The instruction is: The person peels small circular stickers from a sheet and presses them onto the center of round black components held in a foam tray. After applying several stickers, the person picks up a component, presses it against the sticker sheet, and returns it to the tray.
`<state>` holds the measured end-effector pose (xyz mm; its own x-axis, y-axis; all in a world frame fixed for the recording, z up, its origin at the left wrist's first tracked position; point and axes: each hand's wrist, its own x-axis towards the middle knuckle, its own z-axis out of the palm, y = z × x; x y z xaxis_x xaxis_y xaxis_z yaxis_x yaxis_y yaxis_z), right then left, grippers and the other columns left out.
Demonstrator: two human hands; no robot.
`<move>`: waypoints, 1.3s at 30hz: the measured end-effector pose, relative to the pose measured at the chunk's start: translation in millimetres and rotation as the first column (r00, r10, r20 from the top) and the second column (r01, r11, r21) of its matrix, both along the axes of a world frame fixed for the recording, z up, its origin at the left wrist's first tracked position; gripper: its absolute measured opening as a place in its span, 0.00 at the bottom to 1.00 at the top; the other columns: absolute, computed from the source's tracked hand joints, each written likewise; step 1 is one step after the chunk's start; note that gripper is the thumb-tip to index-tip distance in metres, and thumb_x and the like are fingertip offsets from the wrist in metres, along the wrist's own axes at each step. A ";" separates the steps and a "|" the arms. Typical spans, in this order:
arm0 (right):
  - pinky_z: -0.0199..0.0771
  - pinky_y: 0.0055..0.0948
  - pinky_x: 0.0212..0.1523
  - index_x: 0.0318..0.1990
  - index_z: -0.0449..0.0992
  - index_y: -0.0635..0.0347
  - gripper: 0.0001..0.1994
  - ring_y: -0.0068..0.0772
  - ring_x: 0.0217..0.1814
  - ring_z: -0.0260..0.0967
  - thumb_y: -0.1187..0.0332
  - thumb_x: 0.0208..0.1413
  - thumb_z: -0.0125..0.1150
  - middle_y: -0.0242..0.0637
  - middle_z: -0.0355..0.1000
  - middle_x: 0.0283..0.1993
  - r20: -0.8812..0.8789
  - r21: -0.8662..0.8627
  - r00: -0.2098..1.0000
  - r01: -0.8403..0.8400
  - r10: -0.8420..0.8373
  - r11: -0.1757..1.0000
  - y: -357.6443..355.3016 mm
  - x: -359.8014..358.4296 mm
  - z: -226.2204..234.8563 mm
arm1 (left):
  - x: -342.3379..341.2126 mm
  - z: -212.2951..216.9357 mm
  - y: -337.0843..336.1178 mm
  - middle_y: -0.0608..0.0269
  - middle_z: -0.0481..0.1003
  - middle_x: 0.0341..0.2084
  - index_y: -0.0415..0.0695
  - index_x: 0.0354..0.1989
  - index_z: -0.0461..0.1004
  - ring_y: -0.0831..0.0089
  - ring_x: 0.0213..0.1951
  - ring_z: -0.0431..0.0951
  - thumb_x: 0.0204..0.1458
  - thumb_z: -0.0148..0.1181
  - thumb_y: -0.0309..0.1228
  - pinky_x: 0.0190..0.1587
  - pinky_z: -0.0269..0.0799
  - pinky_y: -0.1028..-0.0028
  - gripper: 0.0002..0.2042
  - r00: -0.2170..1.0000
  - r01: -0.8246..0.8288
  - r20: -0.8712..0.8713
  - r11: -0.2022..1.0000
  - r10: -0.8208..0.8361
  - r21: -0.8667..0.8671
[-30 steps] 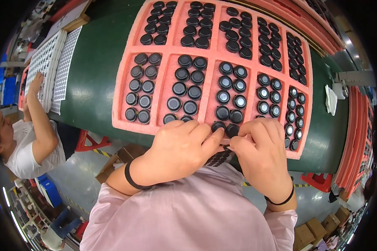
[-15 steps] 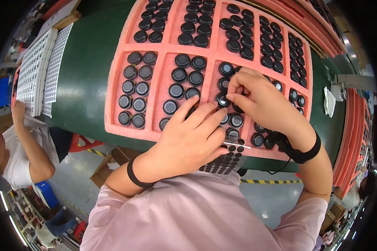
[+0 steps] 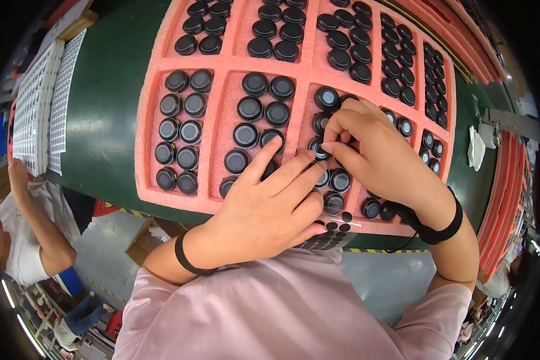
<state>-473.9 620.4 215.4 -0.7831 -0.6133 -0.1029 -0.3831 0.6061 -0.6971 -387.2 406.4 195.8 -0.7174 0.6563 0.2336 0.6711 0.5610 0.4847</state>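
Note:
Black round caps sit in rows in the compartments of a pink foam tray. My left hand lies low over the tray's near side, fingers spread, its fingertips at caps in the middle compartments. Its thumb rests over a clear sheet of black round stickers, partly hidden under the hand. Bent in a pinch, my right hand has its thumb and forefinger at the edge of a cap. Whatever is between those fingertips is too small to make out.
White sheets of round stickers are stacked left on the green table. More pink trays stand at the right, near a white tissue. Another person is at the left.
The view has shifted slightly, so the tray appears farther left. My right fingertips have come down closer against the cap. My left hand keeps nearly the same pose.

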 end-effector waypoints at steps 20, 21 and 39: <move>0.68 0.37 0.41 0.32 0.73 0.64 0.05 0.41 0.37 0.67 0.79 0.52 0.65 0.40 0.69 0.33 -0.065 -0.001 0.997 0.037 -0.037 0.999 -3.6 2.8 -5.4 | 1.0 -0.3 2.1 0.54 0.75 0.57 0.45 0.33 0.74 0.56 0.62 0.72 0.48 0.67 0.49 0.71 0.52 0.40 0.19 1.000 -0.018 -0.002 1.000 0.018 -0.007; 0.68 0.37 0.41 0.32 0.73 0.64 0.05 0.41 0.37 0.67 0.79 0.52 0.65 0.40 0.69 0.33 -0.066 -0.001 0.997 0.035 -0.035 0.999 -4.4 3.3 -5.0 | 1.1 0.2 2.5 0.54 0.75 0.57 0.45 0.33 0.74 0.56 0.62 0.72 0.48 0.68 0.48 0.71 0.52 0.39 0.19 1.000 -0.020 -0.001 1.000 0.020 -0.007; 0.69 0.40 0.42 0.33 0.73 0.61 0.10 0.45 0.38 0.70 0.76 0.47 0.71 0.39 0.71 0.33 0.104 -0.034 0.992 -0.072 0.075 0.997 32.7 51.7 46.4 | 9.3 6.4 1.5 0.66 0.74 0.32 0.45 0.36 0.76 0.65 0.35 0.73 0.47 0.70 0.43 0.44 0.66 0.63 0.16 0.983 -0.066 -0.170 0.997 0.074 0.048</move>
